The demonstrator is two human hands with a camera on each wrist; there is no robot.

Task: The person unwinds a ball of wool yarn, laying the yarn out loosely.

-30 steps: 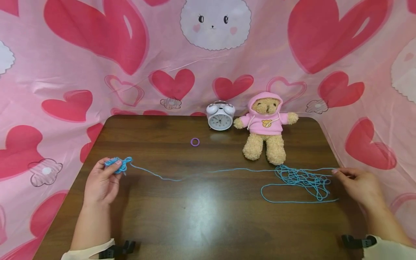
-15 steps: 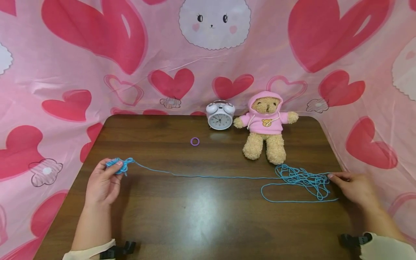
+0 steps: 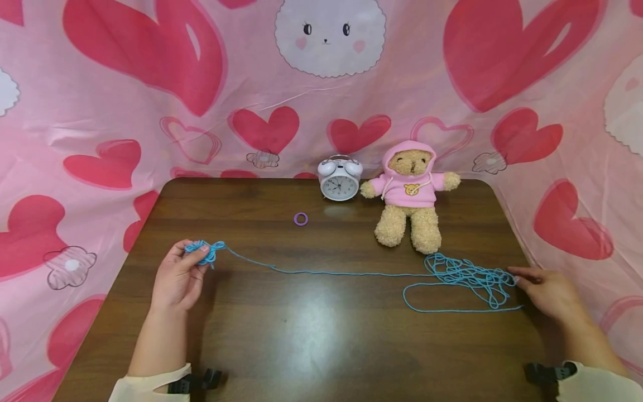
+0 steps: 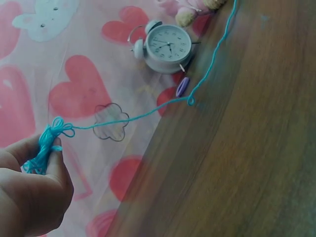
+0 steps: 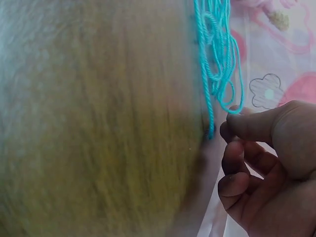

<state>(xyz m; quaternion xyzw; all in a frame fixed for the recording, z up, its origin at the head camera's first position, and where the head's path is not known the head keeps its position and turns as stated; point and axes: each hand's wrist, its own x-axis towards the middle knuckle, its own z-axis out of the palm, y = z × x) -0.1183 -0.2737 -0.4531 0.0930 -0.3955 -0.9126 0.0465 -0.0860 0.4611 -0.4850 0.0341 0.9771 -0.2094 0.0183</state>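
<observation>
At the table's left, my left hand grips a small bundle of blue yarn between thumb and fingers, with small loops standing out past the thumb. One strand runs from this bundle across the table to a loose tangle of the same yarn at the right. My right hand is at the tangle's right end. In the right wrist view its thumb and forefinger pinch the end of a yarn loop, the other fingers curled. A loose yarn end lies beside it.
A teddy bear in a pink hoodie sits just behind the tangle. Left of it stand a white alarm clock and, nearer, a purple ring. Pink heart-patterned cloth hangs around the brown table.
My left hand has moved right with the yarn bundle. The strand between the hands has come forward and lies straighter. My right hand first shifted left, then slightly right again.
</observation>
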